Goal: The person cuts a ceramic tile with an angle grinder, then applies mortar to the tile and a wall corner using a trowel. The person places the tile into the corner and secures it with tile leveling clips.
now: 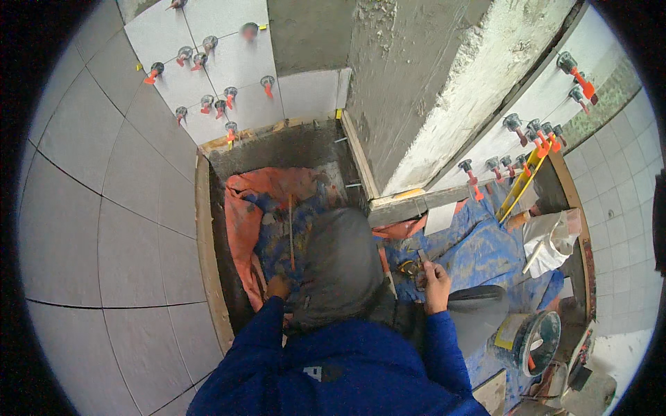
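My right hand [436,286] is out past my right knee, its fingers closed around a small dark piece too small to make out. Just left of those fingertips, a round yellow-and-black thing [409,268], perhaps a tape measure, rests on the blue tarp [463,248]. My left hand [278,286] is low beside my left leg, near the folded orange edge of the sheet [241,216]. It is in shadow and its fingers are hard to see. A thin brown stick [291,232] stands out against the sheet just beyond it.
Large grey tiles [132,239] cover the left wall. Red-handled suction-like clamps [231,93] dot the white tiles on both sides. A rough cement corner [409,90] juts in ahead. At right are a yellow level [519,193], a white bag [555,234] and a bucket [550,331].
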A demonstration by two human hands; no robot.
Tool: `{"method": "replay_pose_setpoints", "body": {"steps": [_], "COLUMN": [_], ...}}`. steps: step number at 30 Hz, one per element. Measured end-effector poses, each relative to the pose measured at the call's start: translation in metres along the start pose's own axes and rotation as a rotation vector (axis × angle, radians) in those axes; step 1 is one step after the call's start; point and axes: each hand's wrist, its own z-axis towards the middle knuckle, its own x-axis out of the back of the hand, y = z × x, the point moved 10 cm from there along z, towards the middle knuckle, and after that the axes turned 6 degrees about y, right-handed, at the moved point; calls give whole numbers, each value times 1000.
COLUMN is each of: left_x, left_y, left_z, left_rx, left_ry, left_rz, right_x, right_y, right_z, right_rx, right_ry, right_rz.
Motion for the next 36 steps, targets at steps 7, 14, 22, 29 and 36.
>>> {"method": "replay_pose_setpoints", "body": {"steps": [7,14,22,29,36], "left_x": [3,-25,-36,-68,-31], "left_y": [44,33,-1,-12,20], "left_z": [-8,-7,-1,6,26], "left_rx": [51,-255,-210,-367,-275], "left_ry": [-170,-275,-239,-242,-32], "left_rz": [-42,229,276,232,20], "right_x": [14,22,28,48,36], "right_y": [11,8,-15,-13,-28], "right_z": [15,15,2,-15,-32], "right_rx": [171,181,210,60,29], "right_ry": [137,193,208,243,265], "right_rz": [-42,50,45,286,213]}}
